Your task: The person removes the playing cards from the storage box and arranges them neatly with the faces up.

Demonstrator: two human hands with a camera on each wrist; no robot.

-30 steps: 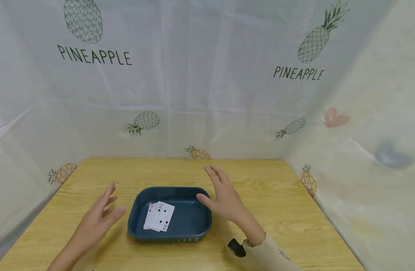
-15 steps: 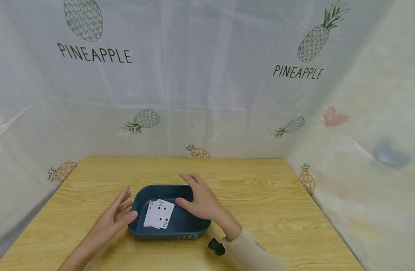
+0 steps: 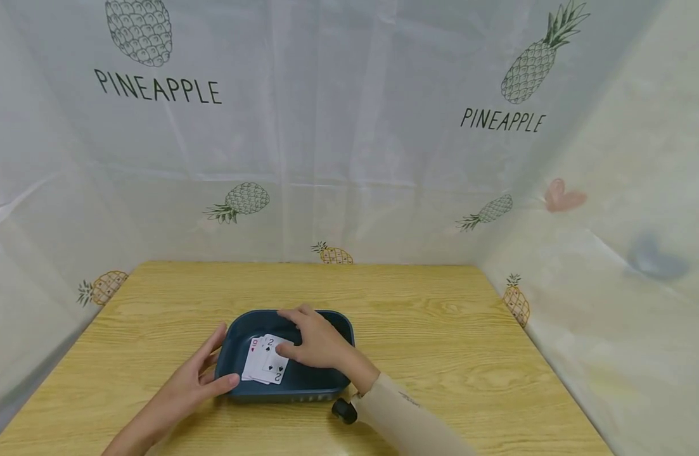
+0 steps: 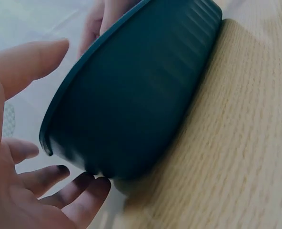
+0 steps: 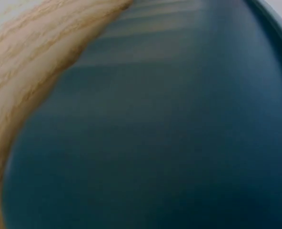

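A dark blue tray (image 3: 320, 392) with rounded corners stands on the table. Playing cards (image 3: 274, 364) lie fanned in its left half, a two of spades on top and a red ten partly under it. At the tray's left end is my left hand (image 3: 192, 380), thumb by the front corner; in the left wrist view its fingertips (image 4: 100, 188) lie close against the outer wall (image 4: 131, 90). My right hand (image 3: 320, 342) reaches in over the tray, thumb over the two of spades; whether it touches is unclear. In the right wrist view the tray wall (image 5: 155, 119) hides that hand.
The wood-grain table (image 3: 440, 342) extends on both sides of the tray and behind it. A pale curtain (image 3: 355, 158) printed with pineapples hangs behind and along the sides. A black device (image 3: 345, 410) sits at the right wrist, beside a beige sleeve (image 3: 406, 418).
My right hand has moved left, from the tray's right edge to over the cards. My left hand has moved right, up to the tray's left end. The cards have stayed put.
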